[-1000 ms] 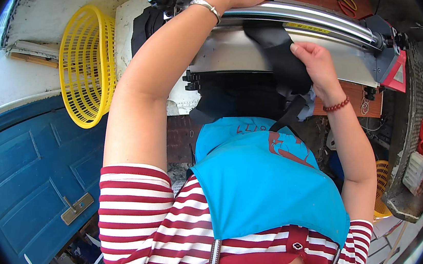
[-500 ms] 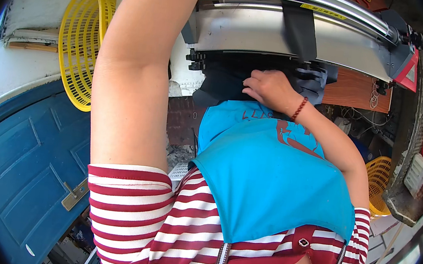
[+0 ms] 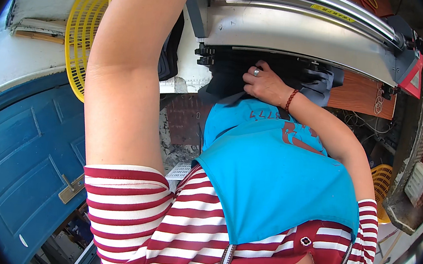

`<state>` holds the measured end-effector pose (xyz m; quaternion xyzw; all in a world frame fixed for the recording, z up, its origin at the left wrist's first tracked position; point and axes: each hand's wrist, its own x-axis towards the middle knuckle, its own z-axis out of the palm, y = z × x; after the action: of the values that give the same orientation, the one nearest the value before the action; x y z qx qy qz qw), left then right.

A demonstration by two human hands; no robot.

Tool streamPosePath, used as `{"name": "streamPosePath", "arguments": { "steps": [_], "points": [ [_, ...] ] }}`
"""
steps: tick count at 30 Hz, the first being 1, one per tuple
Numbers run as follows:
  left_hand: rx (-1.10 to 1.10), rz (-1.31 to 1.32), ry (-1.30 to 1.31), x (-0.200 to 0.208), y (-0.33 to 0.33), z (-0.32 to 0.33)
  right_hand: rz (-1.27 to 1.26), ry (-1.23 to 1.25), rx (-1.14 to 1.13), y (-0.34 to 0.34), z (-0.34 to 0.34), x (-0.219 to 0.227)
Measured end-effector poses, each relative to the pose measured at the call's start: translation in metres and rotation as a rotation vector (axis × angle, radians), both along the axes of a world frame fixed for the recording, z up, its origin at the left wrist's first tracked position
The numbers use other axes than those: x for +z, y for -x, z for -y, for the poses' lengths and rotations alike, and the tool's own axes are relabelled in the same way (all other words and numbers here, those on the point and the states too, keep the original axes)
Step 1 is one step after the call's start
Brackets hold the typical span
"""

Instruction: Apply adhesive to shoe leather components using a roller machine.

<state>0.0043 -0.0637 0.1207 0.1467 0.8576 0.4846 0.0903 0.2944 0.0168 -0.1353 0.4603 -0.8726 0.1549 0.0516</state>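
My left arm (image 3: 125,66) reaches up along the left of the machine, and its hand is beyond the top edge. Below the metal cover (image 3: 289,29) of a roller machine, my right hand (image 3: 268,87) lies on black, fabric-like sheet pieces (image 3: 228,74). Its fingers are curled in on them, with the fingertips partly hidden; a ring and a beaded bracelet show. Loose, strip-like ends (image 3: 319,86) of the dark material stick out right of that hand. Close beneath the hand is my blue apron (image 3: 277,190).
A yellow plastic basket (image 3: 84,39) stands left of my arm, above a blue door (image 3: 21,179). More black pieces (image 3: 170,50) lie on the white surface beside that arm. At the right are a brown wooden board (image 3: 362,96), loose cords and another yellow basket (image 3: 381,183).
The dark strip hanging over the metal cover is gone from there. My right hand has turned and curled onto the black pieces. The view has shifted slightly, uncovering black pieces beside my left arm.
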Motion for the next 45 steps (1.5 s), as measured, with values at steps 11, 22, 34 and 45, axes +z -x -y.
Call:
{"name": "streamPosePath", "arguments": {
  "steps": [11,22,34,45],
  "points": [
    [-0.089,-0.857,0.190,-0.025,-0.014,-0.008,0.958,1.173,-0.735,-0.003,-0.068,0.085],
    [-0.511,-0.125,0.540,-0.139,0.003,-0.031,0.519,0.705,-0.898,0.066,-0.114,0.121],
    [-0.183,0.162,0.276,-0.064,0.021,-0.050,0.126,0.279,-0.411,-0.001,-0.033,0.084],
    [0.039,0.022,-0.081,0.023,0.033,-0.012,-0.059,0.144,-0.376,0.000,-0.004,0.008]
  ]
}}
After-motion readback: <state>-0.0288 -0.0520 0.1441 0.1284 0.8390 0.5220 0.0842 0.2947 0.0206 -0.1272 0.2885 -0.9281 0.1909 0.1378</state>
